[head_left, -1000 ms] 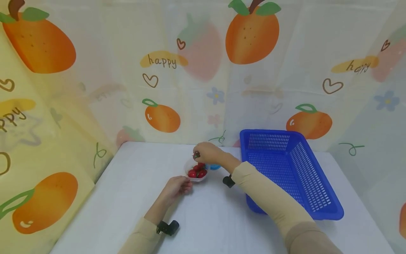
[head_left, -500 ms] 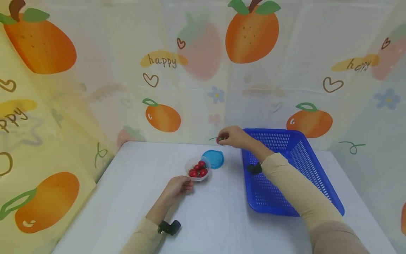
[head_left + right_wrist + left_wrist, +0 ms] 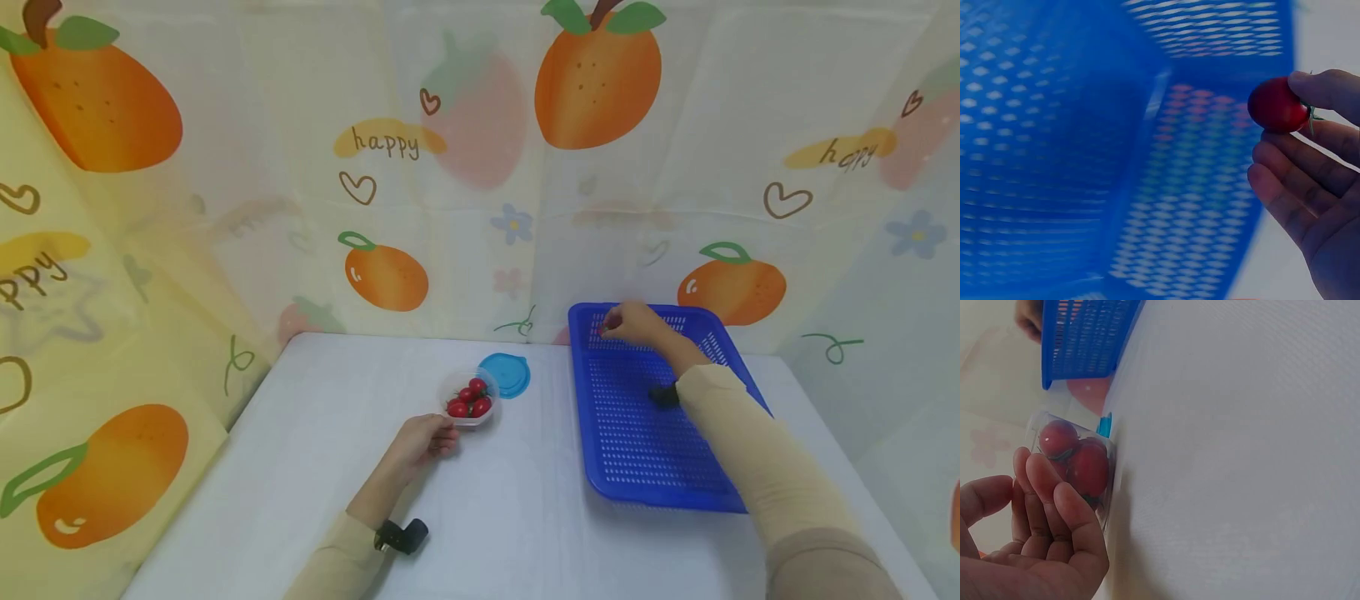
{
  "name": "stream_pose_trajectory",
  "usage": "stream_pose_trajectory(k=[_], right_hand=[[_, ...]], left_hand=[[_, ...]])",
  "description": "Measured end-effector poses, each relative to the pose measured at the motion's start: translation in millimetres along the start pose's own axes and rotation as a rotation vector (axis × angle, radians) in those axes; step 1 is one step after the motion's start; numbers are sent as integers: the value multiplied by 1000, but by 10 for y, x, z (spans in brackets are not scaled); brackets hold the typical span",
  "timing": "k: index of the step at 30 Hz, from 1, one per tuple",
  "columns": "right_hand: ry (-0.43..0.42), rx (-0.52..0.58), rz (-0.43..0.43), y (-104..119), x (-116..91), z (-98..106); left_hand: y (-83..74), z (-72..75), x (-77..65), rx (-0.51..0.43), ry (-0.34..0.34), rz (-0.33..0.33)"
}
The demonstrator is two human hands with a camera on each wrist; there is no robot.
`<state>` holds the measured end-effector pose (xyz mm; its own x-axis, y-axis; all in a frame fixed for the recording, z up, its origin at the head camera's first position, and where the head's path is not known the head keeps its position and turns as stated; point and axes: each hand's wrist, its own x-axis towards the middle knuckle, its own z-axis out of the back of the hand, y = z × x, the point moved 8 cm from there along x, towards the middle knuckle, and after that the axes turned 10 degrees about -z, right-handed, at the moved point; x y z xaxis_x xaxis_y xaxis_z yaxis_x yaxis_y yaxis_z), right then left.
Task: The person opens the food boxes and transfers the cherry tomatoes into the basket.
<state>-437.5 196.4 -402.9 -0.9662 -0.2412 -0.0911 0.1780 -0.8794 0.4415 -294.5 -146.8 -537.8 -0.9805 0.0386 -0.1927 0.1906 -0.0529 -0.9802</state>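
My right hand [image 3: 633,325] is over the far left part of the blue plastic basket [image 3: 588,467], pinching a cherry tomato [image 3: 1279,105] between thumb and index finger by its green stem end. The other fingers of that hand are loosely bent below the fruit in the right wrist view. My left hand [image 3: 422,442] holds the near rim of a small clear plastic container [image 3: 447,385], its thumb and fingertips close together there. Several red cherry tomatoes [image 3: 1088,467] lie inside the container, partly hidden behind the left fingers in the left wrist view.
A light blue round lid [image 3: 506,375] lies flat on the white table [image 3: 337,400] just behind and right of the container. The basket takes up the table's right side. Behind the table hangs a fruit-printed cloth [image 3: 465,250].
My right hand has lifted a cherry tomato from above the container and carried it right, over the basket. The lid has come into full view. My left hand stays at the container.
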Motion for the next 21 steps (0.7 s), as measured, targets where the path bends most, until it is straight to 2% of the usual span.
stream_pose_trajectory(k=[4, 12, 16, 21], right_hand=[[24, 13, -93, -196, 50, -251], [26, -53, -136, -301, 103, -604], [14, -123, -132, -303, 110, -676], [-6, -152, -118, -282, 115, -701]], left_hand=[[-9, 29, -10, -2, -10, -4], [57, 39, 20, 8, -6, 7], [70, 26, 29, 3, -4, 8], [80, 22, 24, -4, 3, 13]])
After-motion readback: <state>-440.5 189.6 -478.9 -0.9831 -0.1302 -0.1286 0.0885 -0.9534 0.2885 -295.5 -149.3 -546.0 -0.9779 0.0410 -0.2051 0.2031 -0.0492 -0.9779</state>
